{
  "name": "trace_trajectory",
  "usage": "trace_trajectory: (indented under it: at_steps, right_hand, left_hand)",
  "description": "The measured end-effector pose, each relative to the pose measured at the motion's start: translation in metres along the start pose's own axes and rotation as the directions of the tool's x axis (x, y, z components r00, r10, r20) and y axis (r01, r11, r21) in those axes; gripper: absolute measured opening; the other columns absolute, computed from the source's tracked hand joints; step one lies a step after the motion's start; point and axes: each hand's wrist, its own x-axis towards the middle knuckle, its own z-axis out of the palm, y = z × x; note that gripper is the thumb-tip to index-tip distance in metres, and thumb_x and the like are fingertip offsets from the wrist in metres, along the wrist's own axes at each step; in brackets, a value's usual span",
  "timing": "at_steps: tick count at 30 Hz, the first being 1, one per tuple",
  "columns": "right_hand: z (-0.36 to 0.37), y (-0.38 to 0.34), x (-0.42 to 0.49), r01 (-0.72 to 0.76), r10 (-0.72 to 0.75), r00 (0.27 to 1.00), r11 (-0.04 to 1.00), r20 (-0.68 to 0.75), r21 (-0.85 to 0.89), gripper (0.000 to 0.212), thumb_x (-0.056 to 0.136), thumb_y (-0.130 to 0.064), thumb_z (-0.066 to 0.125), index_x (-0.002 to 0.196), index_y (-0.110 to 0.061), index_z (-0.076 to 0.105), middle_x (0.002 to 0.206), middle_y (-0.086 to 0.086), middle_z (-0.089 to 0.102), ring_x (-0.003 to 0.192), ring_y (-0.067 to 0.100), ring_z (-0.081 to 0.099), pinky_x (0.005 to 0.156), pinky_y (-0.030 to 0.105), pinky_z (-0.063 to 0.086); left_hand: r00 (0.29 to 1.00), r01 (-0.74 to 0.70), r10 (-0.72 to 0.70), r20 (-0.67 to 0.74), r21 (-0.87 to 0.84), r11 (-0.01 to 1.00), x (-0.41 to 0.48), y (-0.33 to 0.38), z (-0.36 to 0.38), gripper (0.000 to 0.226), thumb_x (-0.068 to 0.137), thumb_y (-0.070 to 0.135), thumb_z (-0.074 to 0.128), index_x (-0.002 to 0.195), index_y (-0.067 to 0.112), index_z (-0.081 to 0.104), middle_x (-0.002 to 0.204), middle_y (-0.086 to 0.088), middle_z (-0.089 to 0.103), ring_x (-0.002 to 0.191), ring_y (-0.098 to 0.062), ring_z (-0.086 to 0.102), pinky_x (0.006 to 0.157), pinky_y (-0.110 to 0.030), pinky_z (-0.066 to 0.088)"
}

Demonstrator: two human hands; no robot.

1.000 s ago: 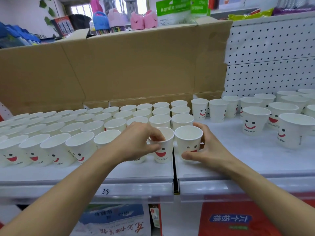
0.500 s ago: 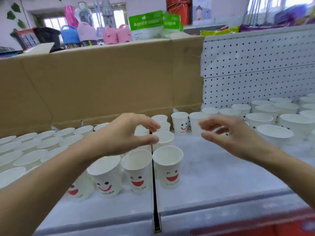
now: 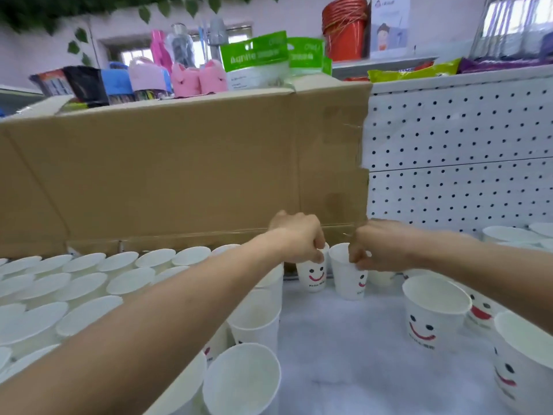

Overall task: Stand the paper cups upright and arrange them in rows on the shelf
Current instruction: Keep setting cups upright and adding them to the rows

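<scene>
White shop shelf [image 3: 344, 348] backed by cardboard [image 3: 179, 175]. Far back, left hand [image 3: 299, 238] pinches the smiley cup [image 3: 312, 275] at its rim, right hand [image 3: 380, 244] pinches the neighbouring cup [image 3: 345, 278]; squeezing hard could crumple them.

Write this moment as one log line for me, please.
left hand: pinches left cup rim | right hand: pinches right cup rim | place: back of shelf, before cardboard box

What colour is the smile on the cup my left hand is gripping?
Red, with black dot eyes, on the white paper cup; best in head view.
</scene>
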Motion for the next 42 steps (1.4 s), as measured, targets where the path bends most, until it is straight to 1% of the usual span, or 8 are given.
trace_trajectory:
  at_steps: [4, 10, 18, 30, 33, 36, 39, 42]
  right_hand:
    - [0.008, 0.007, 0.011, 0.018, -0.015, 0.999, 0.994, -0.033, 0.109, 0.032, 0.087, -0.027, 0.066, 0.057, -0.022, 0.053, 0.057, -0.01, 0.052, 0.056, 0.008, 0.044, 0.059, 0.029, 0.044]
    - [0.018, 0.011, 0.017, 0.001, 0.024, 0.995, 0.97, -0.099, 0.243, 0.032, 0.088, -0.029, 0.066, 0.059, -0.021, 0.057, 0.055, -0.009, 0.05, 0.051, 0.01, 0.043, 0.052, 0.026, 0.037]
    - [0.024, 0.024, 0.017, -0.014, 0.082, 0.986, 0.907, -0.143, 0.422, 0.011, 0.086, -0.024, 0.07, 0.092, -0.017, 0.075, 0.085, -0.006, 0.07, 0.076, 0.013, 0.061, 0.063, 0.022, 0.046]
    - [0.027, 0.022, 0.02, -0.029, 0.09, 0.988, 0.91, -0.129, 0.414, 0.01, 0.087, -0.014, 0.066, 0.092, -0.013, 0.075, 0.078, -0.005, 0.065, 0.076, 0.018, 0.06, 0.063, 0.024, 0.043]
    - [0.021, 0.022, 0.015, -0.049, 0.109, 0.986, 0.916, -0.13, 0.397, 0.02, 0.088, -0.024, 0.067, 0.106, -0.015, 0.071, 0.095, -0.002, 0.068, 0.083, 0.02, 0.06, 0.069, 0.027, 0.046]
    - [-0.004, 0.029, -0.015, -0.032, 0.132, 0.972, 0.895, -0.194, 0.445, 0.034, 0.09, -0.037, 0.065, 0.119, -0.02, 0.063, 0.103, -0.007, 0.064, 0.088, 0.013, 0.058, 0.069, 0.02, 0.045]
    - [-0.037, 0.042, -0.072, -0.038, 0.098, 0.993, 0.805, -0.069, 0.592, 0.049, 0.079, -0.054, 0.068, 0.124, -0.035, 0.06, 0.1, -0.019, 0.065, 0.094, -0.002, 0.06, 0.079, 0.016, 0.045]
    - [-0.052, 0.049, -0.13, -0.15, 0.04, 0.977, 0.825, 0.209, 0.546, 0.067, 0.058, -0.067, 0.071, 0.12, -0.05, 0.054, 0.107, -0.028, 0.062, 0.097, -0.016, 0.055, 0.088, 0.019, 0.044]
  left_hand:
    - [0.999, 0.025, -0.027, -0.03, -0.065, 0.998, 0.008, 0.0, 0.01, 0.017, 0.08, 0.035, 0.072, 0.097, 0.031, 0.074, 0.104, 0.014, 0.071, 0.094, -0.01, 0.057, 0.087, -0.033, 0.033]
    - [1.0, -0.01, 0.007, -0.023, -0.111, 0.994, 0.01, -0.002, 0.013, 0.015, 0.083, 0.021, 0.068, 0.092, 0.03, 0.075, 0.078, 0.017, 0.062, 0.087, -0.011, 0.061, 0.066, -0.025, 0.043]
    - [1.0, -0.001, 0.002, 0.012, -0.142, 0.99, 0.008, -0.012, 0.014, 0.017, 0.085, 0.023, 0.066, 0.099, 0.029, 0.073, 0.092, 0.012, 0.066, 0.095, -0.014, 0.063, 0.081, -0.035, 0.053]
    - [0.999, -0.028, 0.032, 0.042, -0.092, 0.995, 0.012, -0.007, 0.014, 0.019, 0.083, 0.025, 0.07, 0.101, 0.024, 0.074, 0.101, 0.01, 0.072, 0.097, -0.014, 0.062, 0.089, -0.031, 0.043]
    - [0.999, -0.024, 0.026, 0.041, -0.062, 0.998, 0.01, -0.007, 0.01, 0.023, 0.083, 0.03, 0.07, 0.105, 0.026, 0.072, 0.102, 0.011, 0.07, 0.099, -0.014, 0.061, 0.091, -0.032, 0.043]
    - [0.996, -0.038, 0.015, -0.087, -0.279, 0.96, -0.003, -0.001, -0.001, 0.029, 0.084, 0.038, 0.07, 0.11, 0.027, 0.069, 0.101, 0.012, 0.069, 0.095, -0.007, 0.063, 0.091, -0.032, 0.049]
    - [0.987, -0.154, 0.085, -0.139, -0.617, 0.772, -0.031, 0.026, -0.013, 0.031, 0.082, 0.04, 0.072, 0.111, 0.03, 0.068, 0.098, 0.017, 0.069, 0.089, 0.005, 0.063, 0.084, -0.022, 0.052]
    - [0.977, -0.139, 0.211, 0.042, -0.628, 0.765, -0.043, 0.063, -0.014, 0.058, 0.078, 0.046, 0.075, 0.13, 0.031, 0.054, 0.12, 0.02, 0.059, 0.103, 0.005, 0.057, 0.083, -0.021, 0.051]
